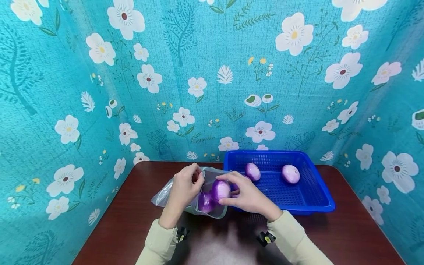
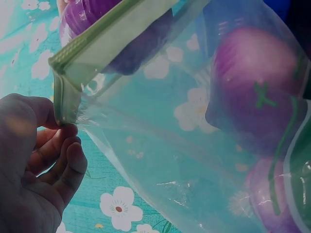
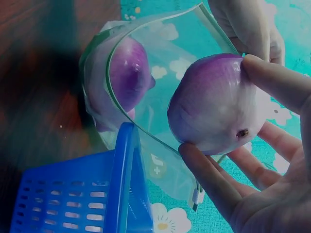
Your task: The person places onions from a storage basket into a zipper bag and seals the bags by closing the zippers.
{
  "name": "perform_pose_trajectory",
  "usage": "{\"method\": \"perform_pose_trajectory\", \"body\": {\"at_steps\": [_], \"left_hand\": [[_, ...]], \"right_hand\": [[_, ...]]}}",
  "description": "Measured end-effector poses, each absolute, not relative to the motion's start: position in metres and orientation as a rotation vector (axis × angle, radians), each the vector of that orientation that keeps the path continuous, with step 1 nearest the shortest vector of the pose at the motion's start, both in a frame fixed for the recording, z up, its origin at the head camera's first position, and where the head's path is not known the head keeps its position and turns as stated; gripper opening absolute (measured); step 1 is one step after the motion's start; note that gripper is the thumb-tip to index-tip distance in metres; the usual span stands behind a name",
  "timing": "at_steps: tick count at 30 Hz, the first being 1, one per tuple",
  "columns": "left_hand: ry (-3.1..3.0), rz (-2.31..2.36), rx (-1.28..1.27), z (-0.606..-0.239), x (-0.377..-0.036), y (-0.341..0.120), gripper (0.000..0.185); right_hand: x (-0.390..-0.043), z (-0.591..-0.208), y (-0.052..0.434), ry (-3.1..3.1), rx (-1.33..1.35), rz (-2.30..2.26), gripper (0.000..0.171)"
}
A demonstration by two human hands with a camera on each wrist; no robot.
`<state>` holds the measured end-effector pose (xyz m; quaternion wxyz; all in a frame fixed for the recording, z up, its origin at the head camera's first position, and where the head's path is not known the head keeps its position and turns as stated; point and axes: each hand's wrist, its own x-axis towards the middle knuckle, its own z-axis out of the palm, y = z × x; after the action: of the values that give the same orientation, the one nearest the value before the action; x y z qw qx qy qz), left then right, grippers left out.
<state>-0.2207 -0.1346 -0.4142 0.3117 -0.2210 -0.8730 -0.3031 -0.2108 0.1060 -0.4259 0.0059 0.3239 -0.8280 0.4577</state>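
My left hand pinches the rim corner of a clear zip bag between thumb and fingers, and the bag's mouth gapes open. In the right wrist view, my right hand grips a purple onion between thumb and fingertips, right at the bag's mouth. Inside the bag sits another purple onion, and the left wrist view shows onions through the plastic, one low and partly hidden. A green-edged zip strip runs along the bag's opening.
A blue perforated basket stands right of the bag on the dark red-brown table. In it lie a purple onion and a paler onion. A turquoise flowered curtain hangs behind and at both sides.
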Motion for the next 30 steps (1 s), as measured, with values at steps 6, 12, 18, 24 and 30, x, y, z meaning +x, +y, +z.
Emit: {"method": "perform_pose_trajectory", "body": {"at_steps": [6, 12, 18, 24, 30], "left_hand": [[-2.281, -0.814, -0.609, -0.415, -0.22, -0.132, 0.015], [-2.259, -0.82, -0.626, -0.414, -0.221, -0.128, 0.015], [-2.263, -0.827, -0.624, -0.414, -0.222, -0.128, 0.012], [-2.251, -0.819, -0.633, -0.414, -0.222, -0.128, 0.013], [-2.25, -0.818, -0.634, -0.414, -0.222, -0.128, 0.013]], "right_hand": [[-0.211, -0.429, 0.096, -2.618, 1.035, 1.495, 0.062], [-0.213, -0.434, 0.086, -2.604, 1.017, 1.437, 0.063], [-0.216, -0.442, 0.08, -2.614, 0.9, 1.264, 0.065], [-0.215, -0.447, 0.075, -2.613, 0.809, 1.119, 0.064], [-0.215, -0.451, 0.07, -2.591, 0.761, 1.0, 0.058]]}}
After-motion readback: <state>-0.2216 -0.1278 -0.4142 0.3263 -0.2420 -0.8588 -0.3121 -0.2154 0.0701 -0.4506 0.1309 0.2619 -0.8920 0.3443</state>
